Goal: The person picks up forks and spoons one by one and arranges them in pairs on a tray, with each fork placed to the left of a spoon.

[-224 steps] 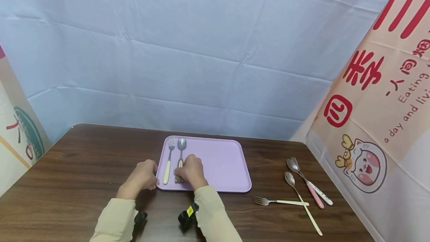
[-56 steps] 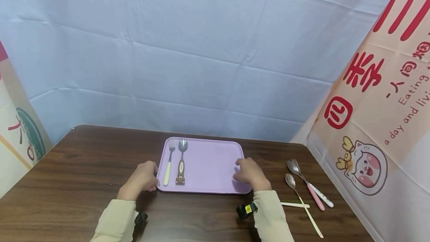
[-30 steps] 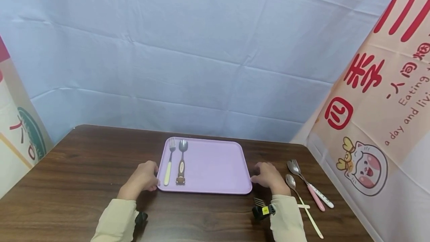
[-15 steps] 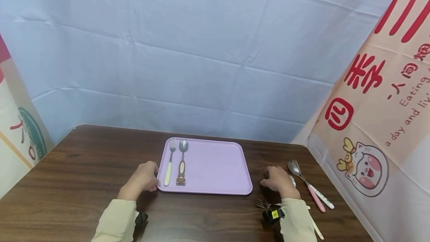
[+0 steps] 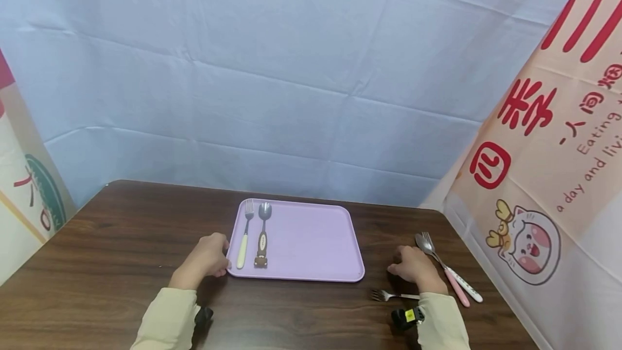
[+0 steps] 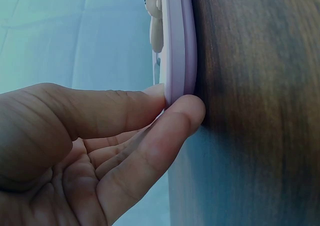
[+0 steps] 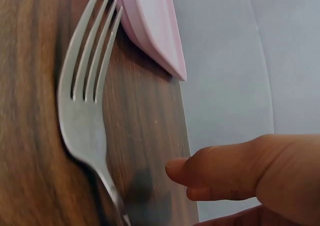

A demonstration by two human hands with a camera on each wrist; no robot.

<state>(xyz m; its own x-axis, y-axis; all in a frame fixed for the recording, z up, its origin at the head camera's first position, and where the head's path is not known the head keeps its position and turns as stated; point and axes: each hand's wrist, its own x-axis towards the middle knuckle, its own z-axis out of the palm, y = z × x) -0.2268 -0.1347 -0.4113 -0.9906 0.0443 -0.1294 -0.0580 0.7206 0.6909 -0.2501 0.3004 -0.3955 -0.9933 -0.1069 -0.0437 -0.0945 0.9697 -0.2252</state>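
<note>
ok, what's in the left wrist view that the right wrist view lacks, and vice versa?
Left wrist only: left grip, pinching the edge of the purple tray, plus a brown spoon handle.
Right wrist only: metal fork on the table, right grip apart from it.
Both: tray, table, pale backdrop cloth.

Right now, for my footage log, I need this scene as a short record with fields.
surface: brown table, wood-grained
left hand: pinches the purple tray at its near-left corner
tray contents: cream-handled fork and brown-handled spoon, side by side
right hand: right of the tray; no held item visible
nearest loose piece: silver fork, partly hidden in the head view
farther right: another spoon and another fork, close together
</note>
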